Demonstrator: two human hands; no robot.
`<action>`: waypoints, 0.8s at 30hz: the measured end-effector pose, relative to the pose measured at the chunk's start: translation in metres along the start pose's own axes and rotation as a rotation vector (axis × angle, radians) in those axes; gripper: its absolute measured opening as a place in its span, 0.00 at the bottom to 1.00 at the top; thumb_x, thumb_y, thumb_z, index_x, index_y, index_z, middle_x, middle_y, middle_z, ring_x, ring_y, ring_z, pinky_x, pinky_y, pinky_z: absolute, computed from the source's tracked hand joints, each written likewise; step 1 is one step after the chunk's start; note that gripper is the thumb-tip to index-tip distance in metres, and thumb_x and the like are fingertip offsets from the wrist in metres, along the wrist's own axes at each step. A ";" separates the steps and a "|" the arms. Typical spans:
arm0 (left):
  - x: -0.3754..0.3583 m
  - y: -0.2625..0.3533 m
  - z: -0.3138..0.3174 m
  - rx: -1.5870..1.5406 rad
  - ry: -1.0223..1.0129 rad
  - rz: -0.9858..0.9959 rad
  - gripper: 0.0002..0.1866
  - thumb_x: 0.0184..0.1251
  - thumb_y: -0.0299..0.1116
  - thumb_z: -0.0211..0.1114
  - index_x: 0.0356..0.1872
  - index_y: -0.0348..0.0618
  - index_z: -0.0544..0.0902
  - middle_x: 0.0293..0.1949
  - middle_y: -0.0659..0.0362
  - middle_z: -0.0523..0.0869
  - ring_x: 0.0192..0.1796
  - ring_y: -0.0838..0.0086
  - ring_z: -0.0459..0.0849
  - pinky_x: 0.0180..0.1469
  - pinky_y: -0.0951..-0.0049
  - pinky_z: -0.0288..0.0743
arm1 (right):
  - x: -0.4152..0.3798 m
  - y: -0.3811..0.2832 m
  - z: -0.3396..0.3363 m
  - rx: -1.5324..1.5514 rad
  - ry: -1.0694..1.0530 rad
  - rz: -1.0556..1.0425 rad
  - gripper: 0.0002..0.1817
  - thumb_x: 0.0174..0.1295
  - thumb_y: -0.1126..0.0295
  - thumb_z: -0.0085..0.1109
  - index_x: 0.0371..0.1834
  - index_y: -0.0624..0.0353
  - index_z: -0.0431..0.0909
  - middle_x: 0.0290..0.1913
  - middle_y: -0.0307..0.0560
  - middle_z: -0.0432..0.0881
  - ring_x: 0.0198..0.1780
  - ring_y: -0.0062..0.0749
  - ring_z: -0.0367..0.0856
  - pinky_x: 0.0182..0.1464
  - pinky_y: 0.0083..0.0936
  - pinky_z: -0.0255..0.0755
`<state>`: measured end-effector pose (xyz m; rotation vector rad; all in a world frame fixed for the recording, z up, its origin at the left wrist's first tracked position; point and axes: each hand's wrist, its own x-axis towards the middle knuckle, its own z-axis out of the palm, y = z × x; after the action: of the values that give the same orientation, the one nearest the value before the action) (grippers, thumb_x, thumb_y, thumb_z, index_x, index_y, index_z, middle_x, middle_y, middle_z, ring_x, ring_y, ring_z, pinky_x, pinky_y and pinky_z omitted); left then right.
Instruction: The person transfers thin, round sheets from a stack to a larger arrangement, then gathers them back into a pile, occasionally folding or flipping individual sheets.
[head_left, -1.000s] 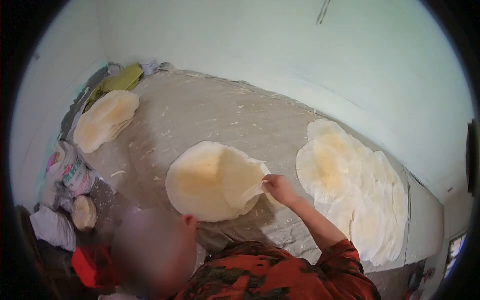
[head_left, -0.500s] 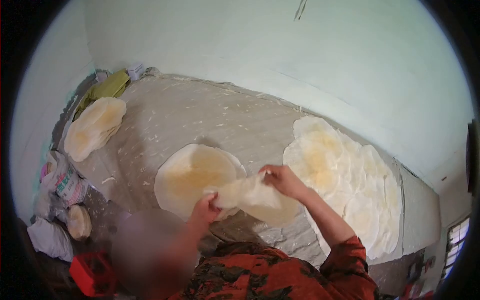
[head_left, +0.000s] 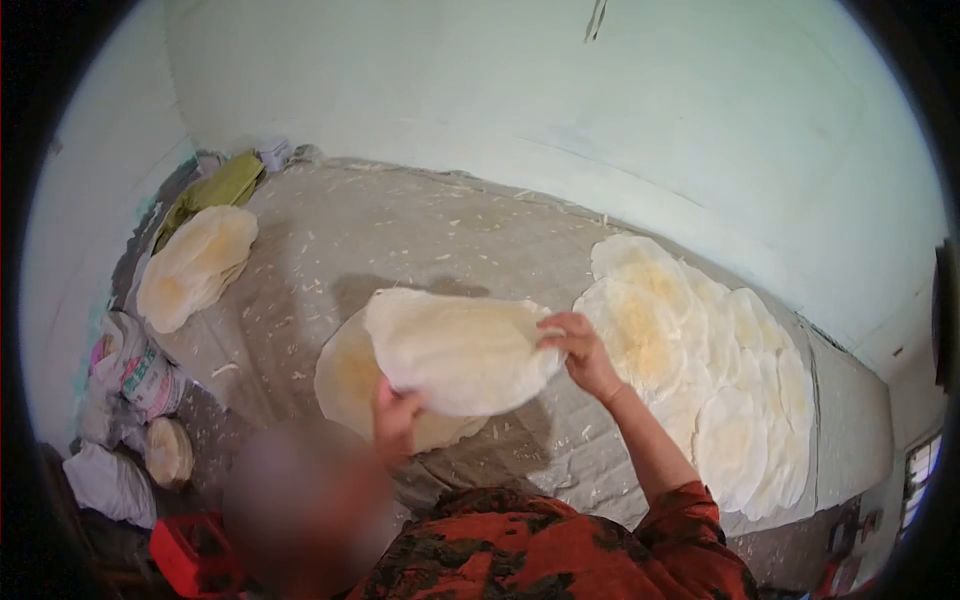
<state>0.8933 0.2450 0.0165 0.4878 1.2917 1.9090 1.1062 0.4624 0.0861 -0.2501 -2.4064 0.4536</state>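
A thin, pale round flatbread is stretched between my two hands above the grey sheet. My left hand is closed on its lower left edge, thumb showing on top. At the right edge, my right hand pinches the flatbread with bent fingers. Under and behind it, partly covered, lies a stack of flatbreads with a browner middle. To the right, many overlapping flatbreads spread across the sheet, close to my right forearm.
Another flatbread pile lies at the far left beside a folded olive cloth. A printed sack, a round stack, a white bag and a red plastic container line the left side. A pale wall rises behind the grey sheet.
The flatbread in my hands was folded and bunched low; now it is opened out wide and raised over the stack. My right hand has shifted slightly right.
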 end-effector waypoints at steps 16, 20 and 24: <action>0.016 -0.072 -0.195 0.496 0.517 -0.200 0.18 0.54 0.30 0.58 0.47 0.37 0.71 0.45 0.54 0.74 0.46 0.69 0.73 0.49 0.69 0.67 | -0.186 0.063 0.128 -0.108 0.041 0.673 0.16 0.46 0.75 0.56 0.42 0.59 0.74 0.50 0.52 0.74 0.51 0.50 0.73 0.52 0.37 0.69; 0.035 -0.109 -0.245 0.599 0.405 -0.053 0.17 0.56 0.31 0.59 0.47 0.37 0.72 0.46 0.55 0.74 0.46 0.68 0.73 0.50 0.69 0.67 | -0.189 0.096 0.095 -0.114 0.154 0.762 0.14 0.47 0.75 0.56 0.40 0.59 0.74 0.45 0.52 0.75 0.47 0.49 0.74 0.49 0.38 0.69; 0.028 -0.113 -0.250 0.677 0.538 0.007 0.15 0.52 0.27 0.60 0.42 0.36 0.74 0.41 0.55 0.77 0.45 0.70 0.75 0.50 0.70 0.68 | -0.212 0.153 0.035 -0.399 0.750 1.221 0.16 0.46 0.77 0.52 0.42 0.61 0.73 0.45 0.57 0.75 0.50 0.51 0.73 0.51 0.39 0.68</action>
<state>0.7497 0.1355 -0.1920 0.3033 2.3111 1.6224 1.2541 0.5322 -0.1210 -1.7399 -1.3449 0.2802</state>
